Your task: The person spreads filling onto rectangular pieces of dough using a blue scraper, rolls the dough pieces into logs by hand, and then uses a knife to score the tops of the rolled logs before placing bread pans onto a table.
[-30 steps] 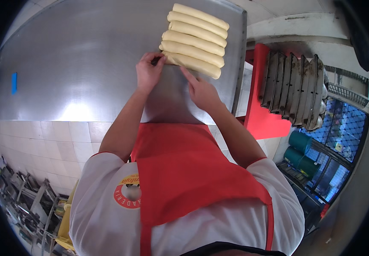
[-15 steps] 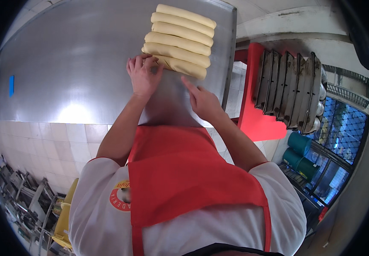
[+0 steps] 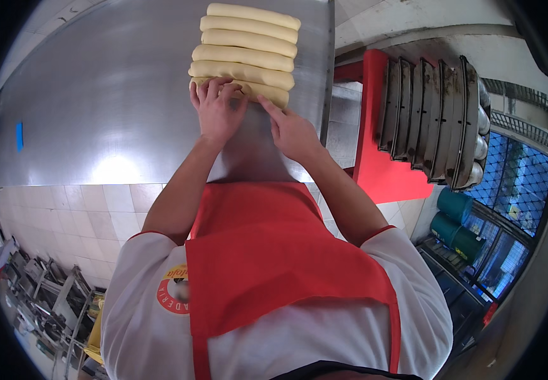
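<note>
Several long, smooth, pale-yellow dough rolls [image 3: 247, 53] lie side by side across the steel table [image 3: 109, 88]. My left hand [image 3: 218, 115] rests at the nearest dough roll [image 3: 273, 95], its bent fingers over the top and its thumb on the near side, gripping the edge. Against that roll's near side, right of the left thumb, my right hand [image 3: 297, 134] sets its outstretched index finger. The other right fingers are curled loosely beneath, holding nothing that shows. Part of the nearest roll is hidden under the left fingers.
A small blue strip [image 3: 19, 136] lies at the table's left end. Beyond the right edge, dark baking pans [image 3: 423, 120] stand stacked on a red stand [image 3: 375, 171]. Green drums [image 3: 457, 234] are near the window. Metal racks [image 3: 52, 297] stand at lower left.
My right index finger has come up and left to touch the nearest roll. The left hand stays on that roll, farther right along it. The whole view has shifted slightly.
</note>
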{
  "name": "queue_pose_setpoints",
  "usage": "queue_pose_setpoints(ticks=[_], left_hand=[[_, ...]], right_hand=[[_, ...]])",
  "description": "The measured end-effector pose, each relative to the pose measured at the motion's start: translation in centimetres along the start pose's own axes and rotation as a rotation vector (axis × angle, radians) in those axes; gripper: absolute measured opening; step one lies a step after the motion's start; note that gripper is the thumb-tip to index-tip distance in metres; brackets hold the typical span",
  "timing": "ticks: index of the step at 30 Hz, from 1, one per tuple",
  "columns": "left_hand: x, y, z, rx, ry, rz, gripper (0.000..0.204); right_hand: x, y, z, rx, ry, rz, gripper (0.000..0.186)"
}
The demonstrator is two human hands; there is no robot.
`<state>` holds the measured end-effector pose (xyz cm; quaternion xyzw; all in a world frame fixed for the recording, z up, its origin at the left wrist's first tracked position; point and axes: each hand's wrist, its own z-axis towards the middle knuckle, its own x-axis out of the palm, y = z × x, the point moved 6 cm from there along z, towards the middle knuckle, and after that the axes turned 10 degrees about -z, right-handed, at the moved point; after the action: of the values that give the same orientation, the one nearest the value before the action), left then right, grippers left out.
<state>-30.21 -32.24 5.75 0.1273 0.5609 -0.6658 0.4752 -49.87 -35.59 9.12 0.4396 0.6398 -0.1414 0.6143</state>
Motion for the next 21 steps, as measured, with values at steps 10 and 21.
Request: queue_pose_setpoints(ticks=[10, 21], left_hand=[[2.1, -2.0, -0.5, 0.015, 0.078, -0.007, 0.028], [-5.7, 6.0, 2.2, -0.223, -0.169, -0.036, 0.024]], right_hand=[[-0.3, -2.9, -1.8, 0.057, 0.047, -0.017, 0.068], [-2.2, 4.4, 2.2, -0.107, -0.032, 0.044, 0.063]])
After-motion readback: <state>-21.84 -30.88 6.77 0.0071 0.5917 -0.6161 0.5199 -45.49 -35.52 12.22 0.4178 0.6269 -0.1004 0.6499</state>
